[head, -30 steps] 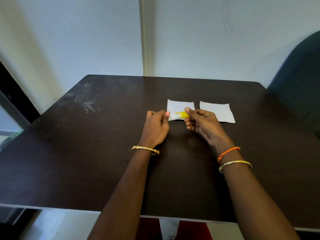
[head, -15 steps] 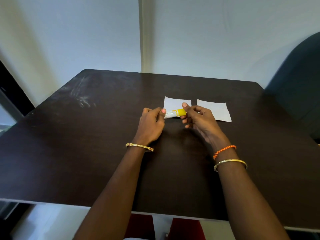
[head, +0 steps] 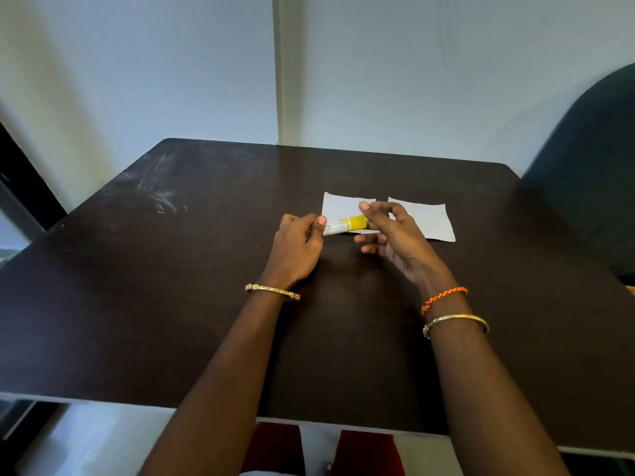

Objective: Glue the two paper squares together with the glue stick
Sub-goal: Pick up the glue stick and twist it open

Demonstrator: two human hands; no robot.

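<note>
Two white paper squares lie side by side on the dark table [head: 171,304]: the left paper square [head: 340,207] and the right paper square [head: 429,221]. A white and yellow glue stick [head: 345,225] is held level just above the left square's near edge. My left hand [head: 297,247] grips its white body. My right hand [head: 391,231] touches the yellow cap end with thumb and forefinger, its other fingers spread. The hand covers the cap's tip and part of the right square.
A dark chair back [head: 591,159] stands at the table's right. The wall [head: 171,63] rises just behind the table's far edge. Pale scuff marks [head: 161,194] show on the left of the tabletop.
My right hand's fingers have loosened and spread around the yellow cap end. The glue stick stays in my left hand over the left square. The camera view shifted slightly.
</note>
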